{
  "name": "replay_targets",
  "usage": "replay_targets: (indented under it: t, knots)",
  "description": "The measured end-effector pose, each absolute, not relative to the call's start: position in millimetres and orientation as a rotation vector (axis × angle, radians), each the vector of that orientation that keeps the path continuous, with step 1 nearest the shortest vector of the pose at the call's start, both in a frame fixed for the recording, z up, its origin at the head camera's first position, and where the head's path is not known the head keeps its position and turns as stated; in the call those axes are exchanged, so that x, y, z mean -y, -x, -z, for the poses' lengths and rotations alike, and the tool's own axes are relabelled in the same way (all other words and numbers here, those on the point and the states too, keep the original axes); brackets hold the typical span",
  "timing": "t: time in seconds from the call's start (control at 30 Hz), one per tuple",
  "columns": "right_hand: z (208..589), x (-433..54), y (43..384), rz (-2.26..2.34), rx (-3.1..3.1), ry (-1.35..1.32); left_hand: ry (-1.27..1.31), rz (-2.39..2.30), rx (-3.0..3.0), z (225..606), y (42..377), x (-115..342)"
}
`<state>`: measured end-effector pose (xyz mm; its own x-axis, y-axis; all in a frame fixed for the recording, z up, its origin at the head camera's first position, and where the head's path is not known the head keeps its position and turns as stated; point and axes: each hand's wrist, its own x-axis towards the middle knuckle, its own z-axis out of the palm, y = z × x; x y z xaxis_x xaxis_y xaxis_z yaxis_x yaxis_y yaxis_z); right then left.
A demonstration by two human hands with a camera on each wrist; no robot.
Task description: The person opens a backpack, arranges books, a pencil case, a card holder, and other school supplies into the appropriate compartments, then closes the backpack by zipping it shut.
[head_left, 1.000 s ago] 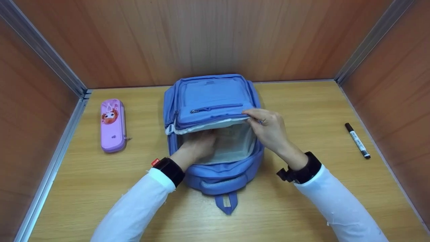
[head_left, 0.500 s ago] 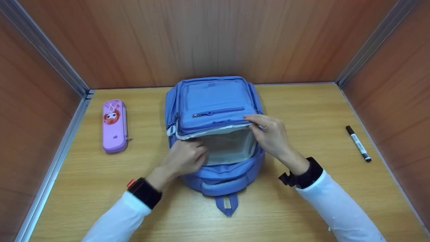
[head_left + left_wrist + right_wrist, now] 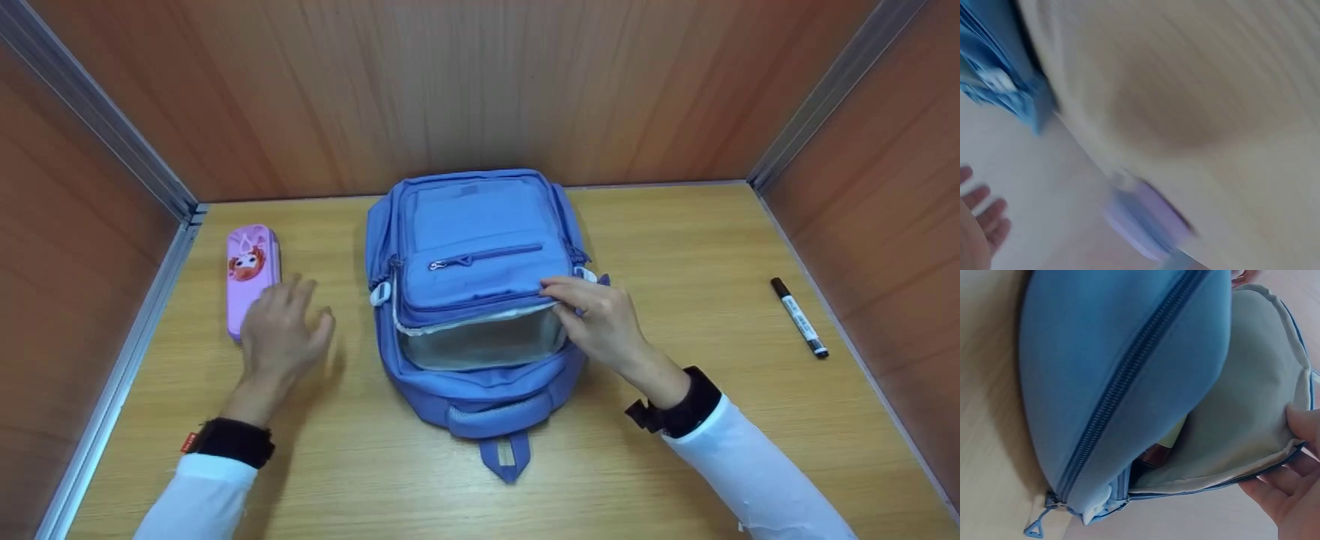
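A blue backpack (image 3: 480, 225) lies on the table with its main compartment unzipped. My right hand (image 3: 604, 322) pinches the edge of its front flap between thumb and fingers; the right wrist view shows this right hand (image 3: 1292, 486) on the flap's pale-lined rim. Inside the opening, a brown and yellowish thing (image 3: 1163, 445) shows partly, its kind unclear. My left hand (image 3: 281, 330) is over the lower end of a purple pencil case (image 3: 244, 292), fingers spread and holding nothing. In the blurred left wrist view, the pencil case (image 3: 1145, 219) appears apart from the fingers (image 3: 991, 216).
A black-capped marker (image 3: 799, 318) lies on the table (image 3: 697, 247) at the right. Wooden panels (image 3: 480, 90) with metal corner strips enclose the back and both sides. The backpack's loop strap (image 3: 506, 457) points toward the front.
My left hand has come out of the backpack and moved left to the pencil case, its fingers spreading. The right hand has brought the flap slightly lower, narrowing the opening.
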<state>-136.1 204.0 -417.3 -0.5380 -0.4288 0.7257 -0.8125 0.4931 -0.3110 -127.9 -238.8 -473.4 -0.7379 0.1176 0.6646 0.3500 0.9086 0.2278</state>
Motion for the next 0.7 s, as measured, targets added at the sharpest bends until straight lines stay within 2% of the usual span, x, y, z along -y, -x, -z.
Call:
replay_targets:
  t: [0.33,0.7]
  knots:
    - [425.1,-205.1,130.4,-0.817,2.196,-1.03,-0.253,0.51,2.901,486.2,150.8,285.3]
    - [434.1,-206.7,127.5,-0.796,2.198,-1.041,-0.577,0.679,3.08,491.7,168.6,302.6]
